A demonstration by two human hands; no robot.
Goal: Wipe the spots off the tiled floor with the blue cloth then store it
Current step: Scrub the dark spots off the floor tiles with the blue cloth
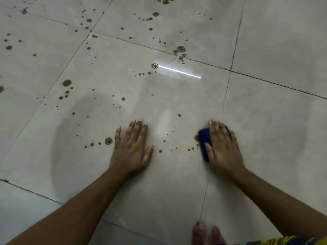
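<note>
Right hand (223, 147) flat, fingers straight, pressing blue cloth (203, 138) onto tiled floor (265, 121). Nearest spots (191, 149) just left of grip; densest ahead-left. Left hand (131, 149) flat, bracing, empty.

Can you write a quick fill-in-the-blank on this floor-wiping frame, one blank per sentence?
1. The right hand presses flat on a cloth whose colour is ____.
2. The left hand rests with fingers spread, palm down, on the ____.
3. The dark spots lie mostly to the ____ of the cloth, towards the left hand and beyond.
4. Bare ____ show at the bottom edge of the frame, below the right forearm.

Missing words: blue; floor; left; toes
</note>
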